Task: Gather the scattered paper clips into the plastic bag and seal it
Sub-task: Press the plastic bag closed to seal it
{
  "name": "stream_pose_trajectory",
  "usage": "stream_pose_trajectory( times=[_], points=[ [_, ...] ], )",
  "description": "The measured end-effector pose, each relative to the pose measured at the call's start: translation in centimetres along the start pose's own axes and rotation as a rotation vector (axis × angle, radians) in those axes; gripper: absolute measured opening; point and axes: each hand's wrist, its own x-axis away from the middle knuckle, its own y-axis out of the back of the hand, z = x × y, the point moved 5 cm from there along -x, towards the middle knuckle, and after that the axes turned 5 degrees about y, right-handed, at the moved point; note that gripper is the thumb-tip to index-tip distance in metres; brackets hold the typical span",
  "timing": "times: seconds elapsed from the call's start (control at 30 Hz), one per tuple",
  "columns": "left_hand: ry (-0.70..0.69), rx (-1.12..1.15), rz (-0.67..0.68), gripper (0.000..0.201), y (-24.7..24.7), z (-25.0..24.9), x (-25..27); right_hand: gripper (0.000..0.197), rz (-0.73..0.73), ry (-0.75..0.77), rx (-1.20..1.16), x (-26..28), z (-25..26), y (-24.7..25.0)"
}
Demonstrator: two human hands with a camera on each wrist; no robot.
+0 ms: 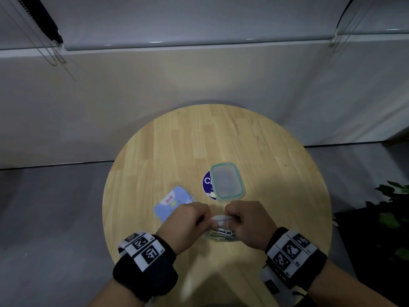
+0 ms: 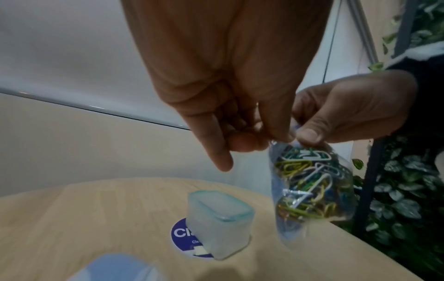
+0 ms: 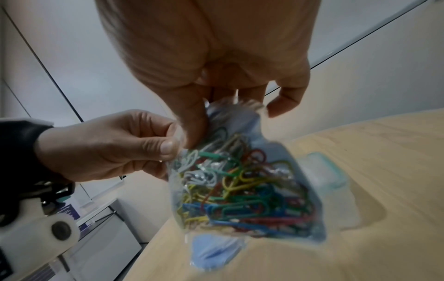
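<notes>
A small clear plastic bag (image 1: 221, 231) (image 2: 310, 182) (image 3: 242, 182) hangs above the round wooden table (image 1: 265, 156), filled with several coloured paper clips (image 3: 240, 195) (image 2: 305, 190). My left hand (image 1: 188, 222) (image 2: 240, 106) pinches the bag's top edge at its left end between thumb and fingers. My right hand (image 1: 245, 222) (image 3: 211, 79) pinches the same top edge at its right end. The bag's mouth lies between the two pinches; whether it is closed I cannot tell. No loose clips show on the table.
A clear plastic box with a green rim (image 1: 226, 181) (image 2: 218, 218) stands on a blue round sticker (image 1: 207, 182) just beyond my hands. A light blue card (image 1: 170, 202) lies left of it. Green plants (image 1: 391, 216) stand at the right.
</notes>
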Motion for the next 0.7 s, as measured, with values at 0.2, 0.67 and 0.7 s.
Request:
stream_pose_trajectory(
  times=[0.2,0.67,0.7],
  points=[
    [-0.077,-0.013,-0.009,0.016,-1.3,-0.9,0.6,0.025,-0.004,-0.007,0.035,0.7,-0.2,-0.8],
    [-0.047,-0.026,-0.040,0.015,-1.8,0.1,0.3,0.031,-0.034,0.006,0.014,1.1,-1.0,-2.0],
    [-0.056,-0.019,-0.034,0.015,-1.9,0.2,0.2,0.027,-0.025,-0.012,-0.020,1.2,-1.4,-1.9]
  ],
)
